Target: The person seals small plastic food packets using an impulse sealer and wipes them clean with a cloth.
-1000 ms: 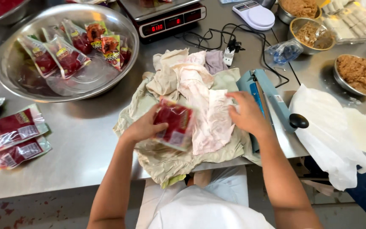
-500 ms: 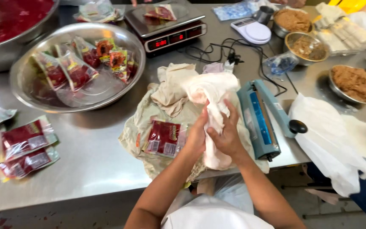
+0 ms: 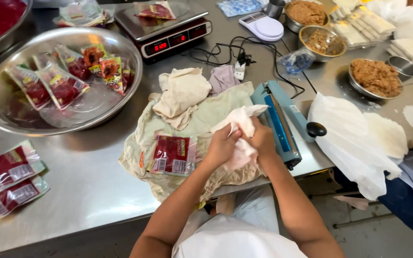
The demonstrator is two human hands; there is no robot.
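By your left hand (image 3: 223, 145): flat red pouch (image 3: 173, 154) on cloth. 2 red pouches (image 3: 5, 181) far left; more in the steel bowl (image 3: 120, 102). Scale display (image 3: 161, 46) glows red.

Steel worktable (image 3: 87, 186) over what looks like pale concrete floor (image 3: 354, 234).

head camera, looking steeply down, close over the steel table (image 3: 96, 181), single view

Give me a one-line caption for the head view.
Both hands wring a white cloth beside a red sauce pouch and blue heat sealer.
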